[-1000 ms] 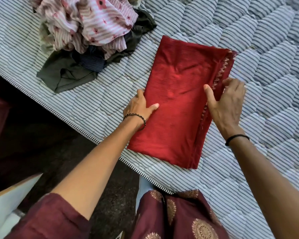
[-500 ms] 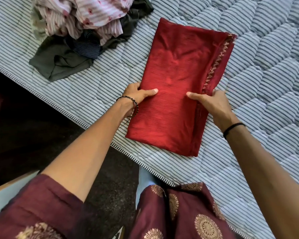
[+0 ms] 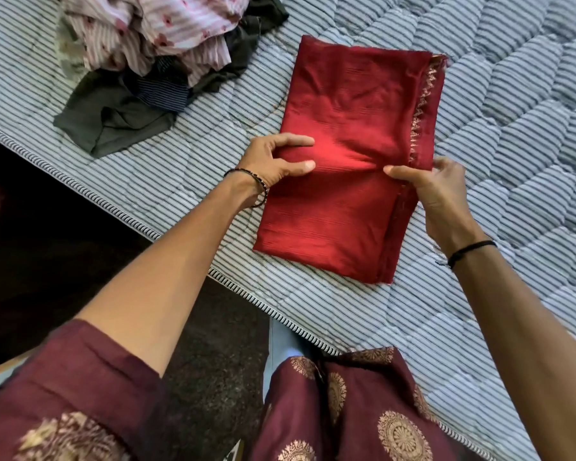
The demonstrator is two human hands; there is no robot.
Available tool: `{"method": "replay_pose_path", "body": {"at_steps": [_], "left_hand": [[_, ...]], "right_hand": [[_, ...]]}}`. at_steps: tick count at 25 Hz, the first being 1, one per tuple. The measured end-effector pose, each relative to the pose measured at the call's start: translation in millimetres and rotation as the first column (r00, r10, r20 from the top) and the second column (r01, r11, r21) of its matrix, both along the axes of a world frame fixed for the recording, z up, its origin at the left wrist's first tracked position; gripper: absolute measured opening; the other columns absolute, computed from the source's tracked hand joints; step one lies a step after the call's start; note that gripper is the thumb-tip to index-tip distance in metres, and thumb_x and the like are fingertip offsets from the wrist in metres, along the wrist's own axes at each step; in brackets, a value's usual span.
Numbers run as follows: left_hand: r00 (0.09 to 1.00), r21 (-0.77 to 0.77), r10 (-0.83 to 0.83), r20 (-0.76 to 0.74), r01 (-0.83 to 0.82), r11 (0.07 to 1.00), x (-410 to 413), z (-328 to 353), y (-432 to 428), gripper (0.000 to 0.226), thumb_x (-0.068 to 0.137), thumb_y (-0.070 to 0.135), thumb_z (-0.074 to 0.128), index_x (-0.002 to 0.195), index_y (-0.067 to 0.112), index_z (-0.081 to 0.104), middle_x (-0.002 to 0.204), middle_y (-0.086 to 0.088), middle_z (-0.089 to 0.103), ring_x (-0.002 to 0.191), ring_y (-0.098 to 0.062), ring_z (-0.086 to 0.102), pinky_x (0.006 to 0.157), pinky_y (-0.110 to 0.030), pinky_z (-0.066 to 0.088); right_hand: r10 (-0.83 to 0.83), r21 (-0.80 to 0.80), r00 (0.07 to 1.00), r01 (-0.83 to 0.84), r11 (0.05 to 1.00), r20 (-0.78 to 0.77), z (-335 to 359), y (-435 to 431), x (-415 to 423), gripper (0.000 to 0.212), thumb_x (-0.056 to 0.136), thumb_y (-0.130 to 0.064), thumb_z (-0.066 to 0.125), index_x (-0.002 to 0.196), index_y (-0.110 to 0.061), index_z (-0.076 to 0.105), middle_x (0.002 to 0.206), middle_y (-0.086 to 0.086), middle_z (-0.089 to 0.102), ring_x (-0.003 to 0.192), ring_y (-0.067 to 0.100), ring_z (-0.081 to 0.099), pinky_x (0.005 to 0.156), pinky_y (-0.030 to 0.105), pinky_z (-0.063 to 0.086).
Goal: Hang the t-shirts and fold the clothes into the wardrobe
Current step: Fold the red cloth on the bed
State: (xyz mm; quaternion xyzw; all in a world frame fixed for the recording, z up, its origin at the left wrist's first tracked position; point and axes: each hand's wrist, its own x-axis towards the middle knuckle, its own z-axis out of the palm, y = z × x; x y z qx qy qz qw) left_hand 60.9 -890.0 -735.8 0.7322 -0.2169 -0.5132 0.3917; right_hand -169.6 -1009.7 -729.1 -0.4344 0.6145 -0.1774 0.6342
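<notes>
A folded red cloth [image 3: 350, 104] with a gold zigzag border along its right edge lies on the striped mattress [image 3: 512, 134]. My left hand [image 3: 273, 161] pinches the cloth's left edge at mid-length, thumb and fingers closed on a fold. At the same height my right hand [image 3: 429, 188] grips the right, layered edge, thumb on top and fingers beneath. The fabric bunches up between the two hands. The near half of the cloth still lies flat on the mattress.
A heap of unfolded clothes lies at the far left of the mattress: a pink striped floral garment [image 3: 167, 31] on top of a dark grey one [image 3: 113, 118]. The mattress edge [image 3: 180, 241] runs diagonally, with dark floor [image 3: 213, 354] below it.
Both hands slid along the cloth's side edges to its middle and closed on them. The fabric between them has puckered upward.
</notes>
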Motion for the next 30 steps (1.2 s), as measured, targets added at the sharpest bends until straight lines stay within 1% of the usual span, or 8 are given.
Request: {"method": "replay_pose_path", "body": {"at_steps": [5,10,16,20,22,25,28,30], "left_hand": [[0.985,-0.004,0.026,0.17,-0.025,1.0,0.9,8.9,-6.4,0.054,0.061,0.002,0.087,0.11,0.022,0.075,0.112,0.002,0.071,0.108,-0.009,0.065,0.099,-0.023,0.05],[0.922,-0.028,0.02,0.387,-0.01,1.0,-1.6,26.7,-17.2,0.048,0.064,0.007,0.086,0.107,0.026,0.076,0.108,0.0,0.072,0.104,-0.009,0.064,0.094,-0.017,0.048],[0.65,0.07,-0.223,0.727,0.253,0.965,-8.6,61.0,-26.7,0.054,0.069,0.009,0.085,0.12,0.02,0.071,0.11,-0.009,0.064,0.108,-0.023,0.058,0.089,-0.019,0.039],[0.599,-0.029,-0.113,0.793,0.223,0.974,-6.5,81.4,-32.4,0.043,0.066,0.004,0.083,0.106,0.016,0.077,0.094,-0.004,0.062,0.094,-0.023,0.061,0.083,-0.028,0.046],[0.679,-0.124,-0.008,0.734,0.145,0.982,-9.1,91.6,-31.7,0.047,0.062,0.005,0.083,0.106,0.019,0.077,0.097,0.003,0.062,0.094,-0.009,0.059,0.086,-0.02,0.046],[0.923,-0.203,0.131,0.363,-0.059,0.977,-14.3,105.7,-25.4,0.054,0.065,0.003,0.085,0.115,0.017,0.072,0.11,0.005,0.069,0.097,0.019,0.054,0.086,-0.002,0.039],[0.964,-0.237,0.249,0.097,-0.221,0.946,-13.4,109.4,-15.3,0.045,0.07,-0.002,0.081,0.112,0.013,0.073,0.095,0.016,0.075,0.098,0.008,0.063,0.097,-0.016,0.046],[0.949,-0.254,0.314,-0.013,-0.307,0.917,-11.4,107.6,-9.0,0.047,0.069,-0.01,0.078,0.112,0.008,0.072,0.093,0.013,0.075,0.097,-0.001,0.065,0.091,-0.02,0.05]], "right_hand": [[-0.046,-0.076,0.993,0.054,0.996,0.11,13.2,-5.1,-6.3,0.082,0.07,0.007,0.084,0.134,-0.022,0.044,0.083,0.002,0.074,0.074,0.015,0.07,0.077,0.032,0.062],[0.146,-0.16,0.96,-0.11,0.981,0.24,27.1,-18.1,-15.7,0.069,0.071,0.013,0.078,0.133,-0.014,0.064,0.095,-0.003,0.072,0.088,0.016,0.065,0.085,0.034,0.057],[0.274,-0.259,0.958,-0.244,0.935,0.088,51.6,-27.1,-25.7,0.061,0.064,-0.002,0.091,0.12,-0.019,0.074,0.109,-0.002,0.071,0.097,0.011,0.066,0.09,0.034,0.058],[0.412,-0.373,0.878,-0.476,0.796,-0.243,64.7,-35.1,-21.2,0.074,0.06,-0.012,0.094,0.127,-0.031,0.068,0.122,-0.001,0.066,0.114,0.014,0.062,0.1,0.033,0.053],[0.406,-0.417,0.826,-0.553,0.721,-0.392,68.0,-35.5,-18.5,0.068,0.066,-0.013,0.091,0.127,-0.03,0.068,0.123,0.004,0.065,0.115,0.018,0.06,0.099,0.03,0.049],[0.359,-0.477,0.837,-0.535,0.697,-0.414,69.4,-35.6,-17.4,0.051,0.074,-0.012,0.08,0.123,-0.025,0.072,0.118,0.003,0.07,0.111,0.019,0.064,0.098,0.032,0.052],[0.364,-0.456,0.897,-0.441,0.773,-0.251,71.1,-35.3,-20.0,0.045,0.075,-0.012,0.07,0.118,-0.024,0.074,0.114,-0.005,0.074,0.106,0.009,0.068,0.097,0.035,0.056],[0.379,-0.45,0.907,-0.421,0.788,-0.186,74.9,-35.3,-20.3,0.044,0.077,-0.006,0.066,0.116,-0.023,0.075,0.113,-0.008,0.074,0.106,0.006,0.069,0.098,0.034,0.056]]}}
